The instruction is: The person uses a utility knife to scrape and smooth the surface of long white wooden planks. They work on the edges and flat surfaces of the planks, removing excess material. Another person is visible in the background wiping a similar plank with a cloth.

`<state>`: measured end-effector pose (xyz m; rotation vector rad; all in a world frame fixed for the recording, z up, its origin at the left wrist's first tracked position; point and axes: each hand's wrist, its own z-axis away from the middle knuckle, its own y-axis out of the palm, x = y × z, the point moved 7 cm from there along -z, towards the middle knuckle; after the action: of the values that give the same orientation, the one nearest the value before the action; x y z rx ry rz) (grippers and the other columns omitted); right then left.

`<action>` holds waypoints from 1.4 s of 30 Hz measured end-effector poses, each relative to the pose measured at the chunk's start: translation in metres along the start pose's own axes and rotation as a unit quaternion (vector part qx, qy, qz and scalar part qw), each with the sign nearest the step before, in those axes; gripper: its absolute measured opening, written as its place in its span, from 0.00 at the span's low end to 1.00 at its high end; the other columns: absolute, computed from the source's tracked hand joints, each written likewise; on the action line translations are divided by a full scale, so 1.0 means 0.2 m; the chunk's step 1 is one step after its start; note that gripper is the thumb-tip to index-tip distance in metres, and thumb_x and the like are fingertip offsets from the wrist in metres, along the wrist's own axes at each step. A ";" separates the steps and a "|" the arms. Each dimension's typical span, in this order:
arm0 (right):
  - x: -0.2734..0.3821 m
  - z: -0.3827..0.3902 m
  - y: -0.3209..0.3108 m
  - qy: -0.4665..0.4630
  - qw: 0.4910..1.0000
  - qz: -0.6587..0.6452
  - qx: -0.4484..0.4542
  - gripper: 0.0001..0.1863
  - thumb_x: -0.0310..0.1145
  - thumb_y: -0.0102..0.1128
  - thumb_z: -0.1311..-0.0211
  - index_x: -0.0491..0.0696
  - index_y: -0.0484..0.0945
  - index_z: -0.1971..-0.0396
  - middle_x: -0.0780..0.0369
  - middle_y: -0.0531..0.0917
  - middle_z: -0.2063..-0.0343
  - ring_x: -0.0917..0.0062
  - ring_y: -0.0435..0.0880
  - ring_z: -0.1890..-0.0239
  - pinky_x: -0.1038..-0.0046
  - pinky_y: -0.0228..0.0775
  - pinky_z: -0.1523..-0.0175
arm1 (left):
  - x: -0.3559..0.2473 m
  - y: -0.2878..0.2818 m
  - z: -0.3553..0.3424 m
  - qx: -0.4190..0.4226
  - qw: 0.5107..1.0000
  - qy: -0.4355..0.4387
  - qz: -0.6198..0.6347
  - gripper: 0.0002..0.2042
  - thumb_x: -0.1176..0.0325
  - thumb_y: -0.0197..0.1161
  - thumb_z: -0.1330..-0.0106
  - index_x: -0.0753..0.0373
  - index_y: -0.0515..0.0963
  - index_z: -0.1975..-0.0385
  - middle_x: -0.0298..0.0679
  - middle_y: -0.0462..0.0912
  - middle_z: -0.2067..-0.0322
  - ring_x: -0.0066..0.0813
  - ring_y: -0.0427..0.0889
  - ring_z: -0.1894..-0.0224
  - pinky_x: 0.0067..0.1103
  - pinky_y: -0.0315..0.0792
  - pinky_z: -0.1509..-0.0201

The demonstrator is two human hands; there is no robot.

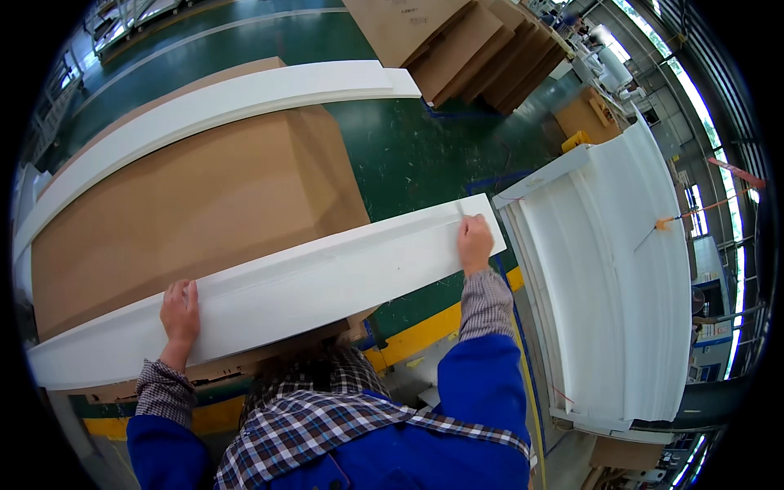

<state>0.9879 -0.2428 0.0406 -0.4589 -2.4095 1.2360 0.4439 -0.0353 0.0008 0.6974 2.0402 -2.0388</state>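
A long white board (327,273) lies in front of me, running from the lower left up to the right. My left hand (179,318) rests on its left part, fingers laid on the surface and not wrapped round anything. Toward the board's right end, my right hand (474,243) is closed in a pinch over the white face. A thin greyish sliver shows at its fingertips, too small and blurred to name. Under the board and beyond it spreads a brown cardboard sheet (204,196).
Another long white board (245,94) lies along the cardboard's far side. Brown cardboard sheets (465,53) lean in a stack at the back. A large stack of white panels (612,278) stands close on my right. Yellow tape (425,331) marks the green floor (400,155).
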 end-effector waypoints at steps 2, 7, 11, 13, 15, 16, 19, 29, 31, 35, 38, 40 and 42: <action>-0.03 -0.05 0.00 0.031 0.999 -0.013 -0.009 0.07 0.30 0.51 0.42 0.45 0.74 0.78 0.57 0.73 0.77 0.61 0.74 0.72 0.63 0.68 0.70 | -0.01 -0.01 -0.03 -0.004 1.000 0.002 -0.001 0.15 0.58 0.50 0.36 0.65 0.75 0.66 0.42 0.77 0.66 0.39 0.76 0.63 0.30 0.69 0.59; 0.36 0.08 0.04 -0.034 0.985 -0.158 0.064 0.03 0.29 0.55 0.45 0.46 0.76 0.73 0.58 0.74 0.76 0.62 0.76 0.71 0.66 0.70 0.67 | 0.01 -0.02 -0.01 -0.012 1.000 0.007 -0.003 0.15 0.58 0.50 0.36 0.65 0.75 0.65 0.42 0.77 0.66 0.39 0.76 0.63 0.31 0.69 0.60; 0.04 0.02 0.02 0.002 0.998 -0.057 0.031 0.06 0.30 0.52 0.43 0.45 0.76 0.74 0.57 0.74 0.77 0.62 0.76 0.72 0.65 0.69 0.69 | 0.02 -0.03 0.01 -0.001 1.000 0.000 0.000 0.15 0.58 0.50 0.35 0.65 0.75 0.65 0.42 0.77 0.66 0.39 0.76 0.63 0.30 0.69 0.59; -0.09 -0.02 -0.05 0.045 0.999 0.004 0.001 0.06 0.30 0.52 0.43 0.45 0.74 0.77 0.58 0.73 0.77 0.63 0.75 0.73 0.63 0.67 0.70 | 0.02 0.00 -0.01 0.004 1.000 -0.006 -0.002 0.15 0.58 0.50 0.35 0.65 0.75 0.65 0.42 0.77 0.66 0.39 0.75 0.63 0.30 0.69 0.59; 0.02 -0.01 -0.03 0.015 0.998 -0.060 0.011 0.05 0.29 0.53 0.43 0.46 0.75 0.76 0.58 0.73 0.78 0.63 0.75 0.73 0.64 0.68 0.71 | 0.01 0.00 -0.05 -0.007 1.000 0.006 -0.008 0.15 0.58 0.50 0.35 0.65 0.75 0.65 0.42 0.77 0.66 0.38 0.76 0.63 0.30 0.69 0.59; 0.14 0.04 0.03 -0.031 0.995 -0.090 0.038 0.04 0.29 0.53 0.43 0.46 0.75 0.75 0.58 0.73 0.78 0.63 0.75 0.72 0.65 0.68 0.70 | 0.03 0.01 -0.03 -0.003 1.000 0.011 -0.015 0.15 0.58 0.50 0.35 0.65 0.75 0.65 0.42 0.77 0.66 0.38 0.76 0.63 0.30 0.69 0.59; 0.44 0.09 0.05 -0.090 0.980 -0.165 0.057 0.05 0.29 0.55 0.43 0.44 0.77 0.71 0.58 0.74 0.78 0.63 0.76 0.74 0.68 0.68 0.71 | 0.08 0.00 -0.01 0.004 1.000 -0.012 -0.010 0.15 0.58 0.50 0.35 0.65 0.75 0.64 0.42 0.77 0.65 0.37 0.76 0.63 0.30 0.69 0.60; 0.30 0.03 0.10 -0.055 0.988 -0.097 0.111 0.06 0.31 0.53 0.42 0.46 0.77 0.69 0.59 0.75 0.74 0.62 0.76 0.70 0.65 0.70 0.68 | 0.06 0.01 0.00 0.004 1.000 -0.011 -0.007 0.15 0.57 0.50 0.35 0.64 0.75 0.64 0.41 0.77 0.65 0.37 0.76 0.62 0.29 0.70 0.59; 0.41 0.06 0.07 -0.062 0.977 -0.190 0.080 0.05 0.30 0.55 0.44 0.45 0.76 0.74 0.59 0.75 0.75 0.61 0.76 0.72 0.65 0.69 0.69 | 0.07 0.00 0.00 0.003 1.000 -0.020 -0.006 0.15 0.57 0.50 0.35 0.64 0.75 0.64 0.41 0.77 0.65 0.37 0.76 0.62 0.29 0.70 0.59; 0.03 -0.05 0.08 -0.003 0.998 0.029 0.056 0.07 0.32 0.53 0.42 0.46 0.76 0.75 0.59 0.76 0.73 0.62 0.76 0.69 0.64 0.69 0.68 | 0.05 -0.01 0.01 0.007 1.000 -0.015 0.001 0.16 0.57 0.50 0.35 0.64 0.76 0.65 0.41 0.77 0.64 0.37 0.76 0.61 0.30 0.69 0.58; 0.06 -0.12 0.06 -0.033 0.994 0.021 0.102 0.07 0.31 0.52 0.43 0.47 0.77 0.75 0.60 0.76 0.72 0.64 0.77 0.67 0.65 0.70 0.66 | 0.05 0.01 0.01 0.015 1.000 -0.021 -0.007 0.16 0.56 0.50 0.35 0.64 0.76 0.64 0.42 0.77 0.63 0.38 0.76 0.60 0.30 0.69 0.56; 0.16 -0.16 0.11 -0.073 0.981 0.051 0.173 0.06 0.29 0.52 0.44 0.47 0.78 0.74 0.61 0.76 0.71 0.65 0.78 0.65 0.67 0.72 0.64 | 0.06 -0.01 0.01 0.008 1.000 -0.021 -0.002 0.17 0.56 0.50 0.35 0.65 0.76 0.63 0.43 0.77 0.62 0.40 0.76 0.59 0.30 0.69 0.55; 0.15 -0.12 0.15 -0.062 0.960 0.128 0.242 0.06 0.29 0.52 0.45 0.47 0.78 0.74 0.61 0.77 0.71 0.65 0.78 0.65 0.67 0.72 0.64 | 0.08 0.03 0.01 0.009 1.000 -0.017 -0.005 0.17 0.56 0.50 0.36 0.65 0.76 0.63 0.43 0.77 0.61 0.41 0.76 0.58 0.30 0.69 0.54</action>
<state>0.9769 -0.1952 0.0338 -0.5629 -2.0765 1.9501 0.4328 -0.0351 -0.0116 0.6541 2.0133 -2.0619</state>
